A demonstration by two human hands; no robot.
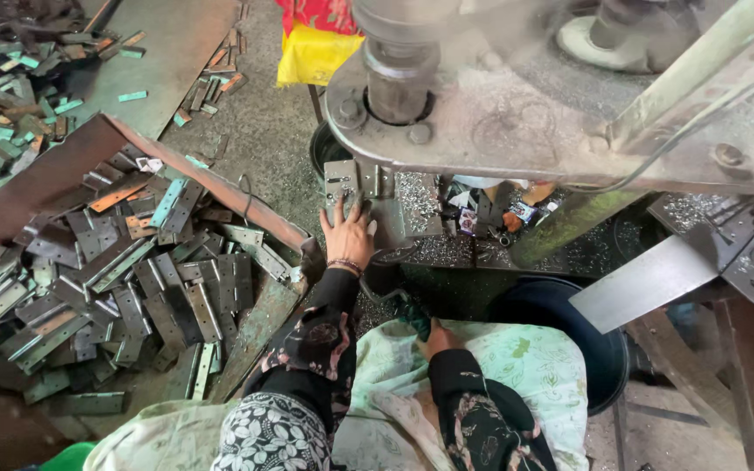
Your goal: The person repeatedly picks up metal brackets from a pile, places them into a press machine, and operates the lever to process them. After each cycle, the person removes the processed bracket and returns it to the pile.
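Observation:
My left hand reaches forward under the grey press machine, its fingers spread flat on a metal hinge plate lying on the machine's bed. A bracelet circles that wrist. My right hand rests low near my lap, mostly hidden behind a pale floral cloth; whether it holds anything cannot be made out. Both arms wear dark flowered sleeves.
A rusty tray on the left holds a heap of several grey hinge plates. More plates lie scattered at the upper left. A dark round bucket stands under the machine. Metal shavings cover the bed. A yellow and red cloth hangs behind.

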